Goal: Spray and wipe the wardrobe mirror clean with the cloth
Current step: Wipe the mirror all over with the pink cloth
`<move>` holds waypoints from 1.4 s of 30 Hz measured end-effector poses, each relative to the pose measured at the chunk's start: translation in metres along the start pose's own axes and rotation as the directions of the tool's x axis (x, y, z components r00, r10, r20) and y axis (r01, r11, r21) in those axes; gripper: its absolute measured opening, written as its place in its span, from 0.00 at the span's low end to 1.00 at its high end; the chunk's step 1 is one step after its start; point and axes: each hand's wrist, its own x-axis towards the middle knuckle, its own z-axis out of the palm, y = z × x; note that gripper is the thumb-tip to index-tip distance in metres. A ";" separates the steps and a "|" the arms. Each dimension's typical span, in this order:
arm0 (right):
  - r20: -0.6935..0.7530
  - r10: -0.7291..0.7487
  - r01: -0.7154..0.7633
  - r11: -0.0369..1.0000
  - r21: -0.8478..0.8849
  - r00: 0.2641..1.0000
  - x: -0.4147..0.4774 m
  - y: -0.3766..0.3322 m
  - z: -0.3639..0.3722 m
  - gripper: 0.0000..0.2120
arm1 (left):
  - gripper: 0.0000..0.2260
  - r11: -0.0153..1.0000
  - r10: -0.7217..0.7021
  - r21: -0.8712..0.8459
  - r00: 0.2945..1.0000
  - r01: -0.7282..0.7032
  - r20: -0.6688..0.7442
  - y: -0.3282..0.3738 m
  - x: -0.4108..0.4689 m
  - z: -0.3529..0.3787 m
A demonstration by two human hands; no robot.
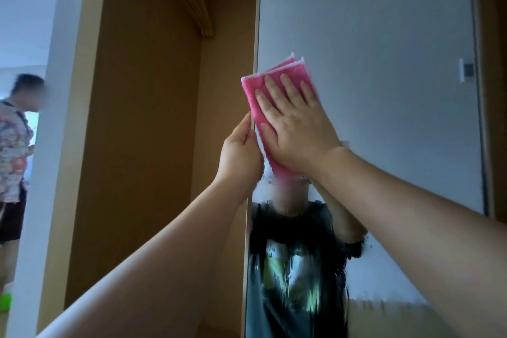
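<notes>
The wardrobe mirror [384, 90] is a tall door panel that fills the right half of the view. A folded pink cloth [255, 99] with a white hem lies flat against its left part, at head height. My right hand [293, 129] presses the cloth onto the glass with flat, spread fingers. My left hand [241, 153] grips the left edge of the mirror door [253, 35], fingers curled around it, right beside the cloth. Wet smears blur the reflection in the lower part of the glass. No spray bottle is in view.
The open wardrobe interior [142, 118], brown wood, stands left of the mirror door with a rail high up. Another person [13, 140] stands at the far left beyond a white wall edge. A green object [5, 302] lies low at the left.
</notes>
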 end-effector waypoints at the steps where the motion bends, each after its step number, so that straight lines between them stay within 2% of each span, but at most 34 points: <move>1: 0.000 0.013 -0.013 1.000 0.011 1.000 -0.007 -0.006 0.001 0.30 | 0.18 1.000 0.017 -0.007 1.000 -0.017 0.008 0.001 -0.001 0.000; 3: 0.013 0.024 -0.024 0.999 0.023 1.000 -0.022 -0.016 0.004 0.31 | 0.17 0.999 0.017 -0.046 1.000 -0.016 0.018 0.003 -0.004 0.000; 7: 0.030 0.030 -0.031 0.998 0.048 0.999 -0.056 -0.036 0.012 0.31 | 0.17 0.996 -0.063 -0.071 0.997 0.059 -0.048 0.006 -0.008 0.000; 11: 0.026 0.031 -0.033 0.997 0.073 0.999 -0.076 -0.043 0.017 0.30 | 0.19 0.990 -0.105 -0.094 0.994 0.102 -0.030 0.003 -0.020 -0.003; 19: -0.006 -0.013 0.013 0.999 0.048 1.000 -0.081 -0.039 0.026 0.28 | 0.12 0.960 -0.279 -0.018 0.956 0.279 -0.091 -0.035 -0.066 -0.025; 22: -0.006 -0.025 0.025 0.999 0.038 1.000 -0.082 -0.038 0.027 0.28 | 0.11 0.943 -0.333 0.004 0.940 0.334 -0.075 -0.047 -0.082 -0.031; 24: -0.003 -0.026 0.026 0.999 0.031 1.000 -0.083 -0.038 0.026 0.28 | 0.13 0.942 -0.332 0.031 0.942 0.334 -0.051 -0.052 -0.089 -0.033; 28: -0.012 -0.024 0.024 0.999 0.027 1.000 -0.085 -0.039 0.025 0.28 | 0.30 0.949 -0.294 0.131 0.955 0.286 0.046 -0.053 -0.102 -0.036; 29: -0.012 -0.026 0.026 0.999 0.023 1.000 -0.085 -0.039 0.025 0.29 | 0.32 0.949 -0.291 0.149 0.955 0.280 0.058 -0.054 -0.105 -0.037; 30: -0.010 -0.028 0.028 0.999 0.018 1.000 -0.086 -0.039 0.025 0.29 | 0.32 0.946 -0.290 0.168 0.955 0.277 0.056 -0.056 -0.108 -0.038; 33: 0.002 -0.035 0.035 0.999 0.009 0.999 -0.085 -0.038 0.024 0.29 | 0.22 0.931 -0.309 0.217 0.950 0.293 0.044 -0.064 -0.113 -0.042; 35: 0.007 -0.040 0.040 0.999 0.006 0.999 -0.084 -0.037 0.023 0.29 | 0.19 0.923 -0.327 0.233 0.944 0.307 0.051 -0.068 -0.116 -0.044; 40: 0.019 -0.037 0.037 0.999 -0.006 0.999 -0.085 -0.037 0.021 0.30 | 0.31 0.915 -0.332 0.268 0.940 0.301 0.076 -0.067 -0.119 -0.048; 42: 0.030 -0.032 0.032 0.999 0.000 0.999 -0.086 -0.038 0.020 0.30 | 0.30 0.906 -0.338 0.299 0.937 0.299 0.088 -0.069 -0.121 -0.051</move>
